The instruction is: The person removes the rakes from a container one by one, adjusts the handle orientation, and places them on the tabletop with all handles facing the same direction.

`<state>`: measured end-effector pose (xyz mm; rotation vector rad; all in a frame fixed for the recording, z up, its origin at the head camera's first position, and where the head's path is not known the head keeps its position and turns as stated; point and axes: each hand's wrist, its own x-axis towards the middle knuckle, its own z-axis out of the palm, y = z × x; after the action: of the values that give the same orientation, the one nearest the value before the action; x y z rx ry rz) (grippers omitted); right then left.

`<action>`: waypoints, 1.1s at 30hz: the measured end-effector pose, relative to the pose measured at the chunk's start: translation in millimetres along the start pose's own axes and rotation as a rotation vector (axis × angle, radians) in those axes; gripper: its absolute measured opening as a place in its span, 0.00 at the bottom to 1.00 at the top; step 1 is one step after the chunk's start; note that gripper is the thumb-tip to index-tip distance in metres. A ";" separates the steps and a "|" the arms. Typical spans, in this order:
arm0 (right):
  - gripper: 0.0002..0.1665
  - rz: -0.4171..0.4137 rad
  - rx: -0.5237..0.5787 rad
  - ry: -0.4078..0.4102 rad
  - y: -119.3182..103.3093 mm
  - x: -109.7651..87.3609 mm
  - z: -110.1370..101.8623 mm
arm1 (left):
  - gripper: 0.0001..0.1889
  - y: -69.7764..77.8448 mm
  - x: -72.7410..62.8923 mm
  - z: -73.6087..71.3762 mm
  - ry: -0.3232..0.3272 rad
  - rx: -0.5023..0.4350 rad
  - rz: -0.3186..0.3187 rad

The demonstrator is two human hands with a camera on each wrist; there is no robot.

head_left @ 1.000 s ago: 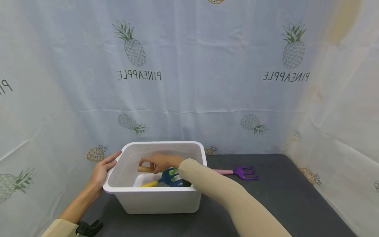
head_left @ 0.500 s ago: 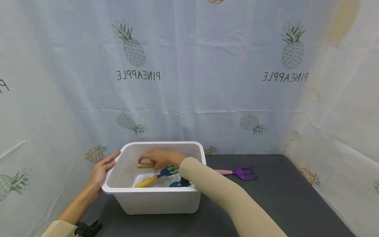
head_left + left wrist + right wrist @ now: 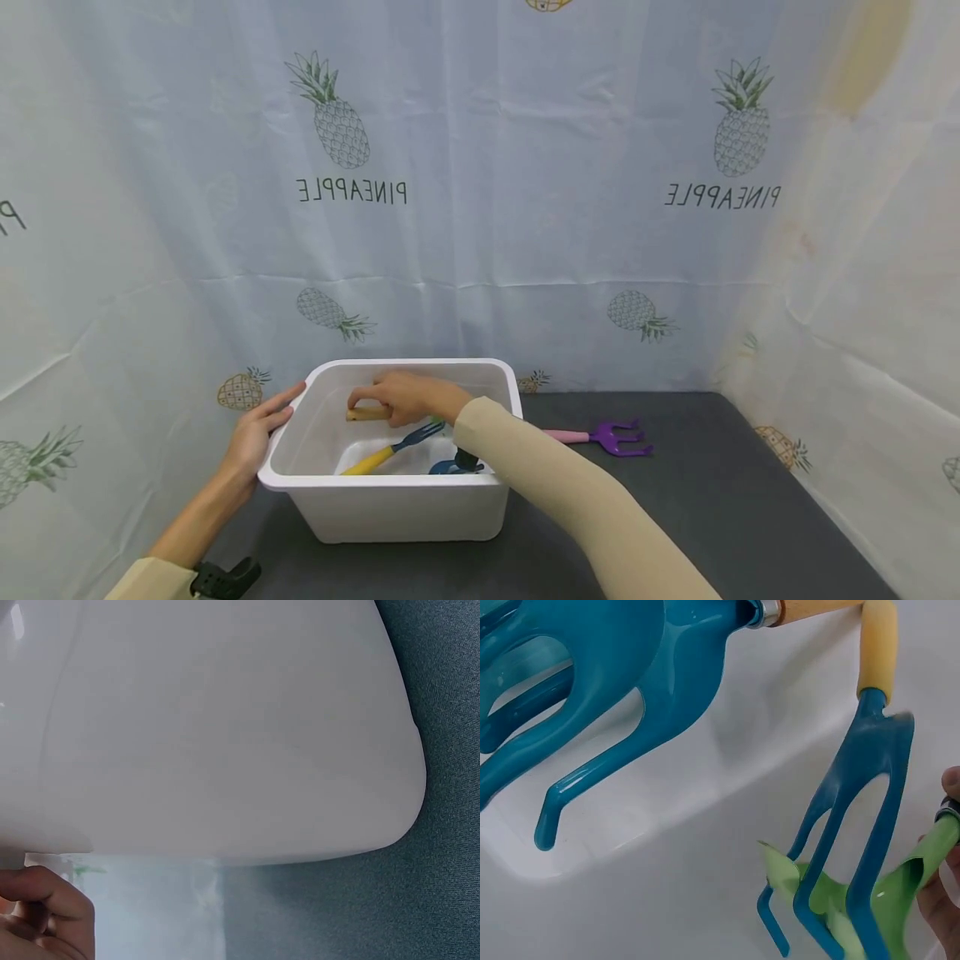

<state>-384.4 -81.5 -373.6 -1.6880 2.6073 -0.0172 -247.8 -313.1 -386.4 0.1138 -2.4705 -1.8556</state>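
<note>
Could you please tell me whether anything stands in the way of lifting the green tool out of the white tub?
Possibly: in the right wrist view, tines of the yellow-handled fork cross in front of the green tool in the right grip and might snag, though contact isn't clear. No lid covers the white tub.

Left grip [image 3: 252, 435] on white bin [image 3: 397, 481], right grip [image 3: 411, 398] on wooden handle [image 3: 365, 414] inside.
</note>
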 end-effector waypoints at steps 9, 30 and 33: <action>0.36 0.009 -0.048 0.020 -1.5 -2.1 -4.3 | 0.28 -2.0 0.0 -1.3 -0.005 -0.019 0.023; 0.37 0.039 0.056 0.073 -1.7 -8.2 -28.1 | 0.29 -0.1 1.9 -0.6 -0.004 0.004 0.001; 0.37 0.045 0.102 0.074 -0.4 -9.6 -31.5 | 0.29 -0.9 1.4 -1.0 -0.007 0.014 -0.008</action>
<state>-381.3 -73.2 -341.9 -1.6251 2.6463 -0.2114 -249.1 -314.4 -387.1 0.1184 -2.4914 -1.8449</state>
